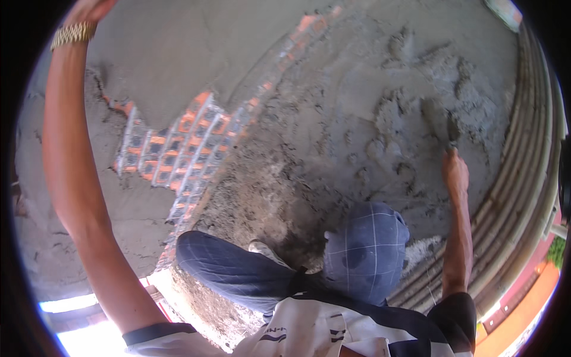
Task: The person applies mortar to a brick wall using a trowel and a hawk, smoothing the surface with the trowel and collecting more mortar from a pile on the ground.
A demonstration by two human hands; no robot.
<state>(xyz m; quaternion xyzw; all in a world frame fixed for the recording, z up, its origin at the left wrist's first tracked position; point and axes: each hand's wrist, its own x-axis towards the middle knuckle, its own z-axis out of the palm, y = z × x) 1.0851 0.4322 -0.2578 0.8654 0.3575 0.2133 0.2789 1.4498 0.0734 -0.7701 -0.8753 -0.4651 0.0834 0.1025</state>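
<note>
The person's right hand is closed round a small trowel, whose dark blade points away from the body and meets the wet grey mortar; the left hand is raised beside the wall and cut off by the picture's rim, so whether it grips anything cannot be told.

The mortar lies in lumps and smears over the far right part of the surface, near the right edge, where long round poles run; toward the near left corner the surface looks drier and gritty; along its left edge stands the wall, with bare brickwork between stretches of grey plaster.

For working the mortar well, my judgement is to keep the blade low and nearly flat, sliding under a lump rather than stabbing down; a firm wrist and a modest load should drip less; it seems wise to draw from the wetter middle of the mortar, since grit from the near left corner could score a smooth coat; the right elbow, close to the poles, probably wants room to swing freely.
</note>
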